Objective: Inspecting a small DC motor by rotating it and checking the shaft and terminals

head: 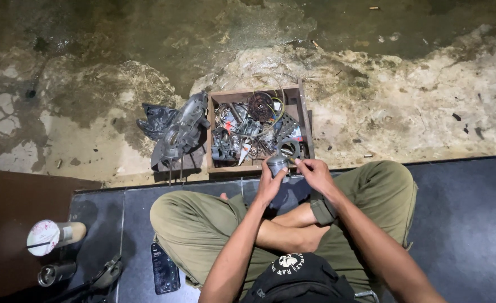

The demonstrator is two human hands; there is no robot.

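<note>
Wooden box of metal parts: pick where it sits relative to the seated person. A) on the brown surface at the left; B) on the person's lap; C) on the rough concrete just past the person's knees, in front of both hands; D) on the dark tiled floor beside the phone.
C: the wooden box rests on the stained concrete beyond the tile edge, directly ahead of the left hand and right hand, which hold a small metal cylinder.

Stained concrete floor carries a wooden box and engine casing; dark tiles hold a phone.

Engine cover left of parts box
</note>
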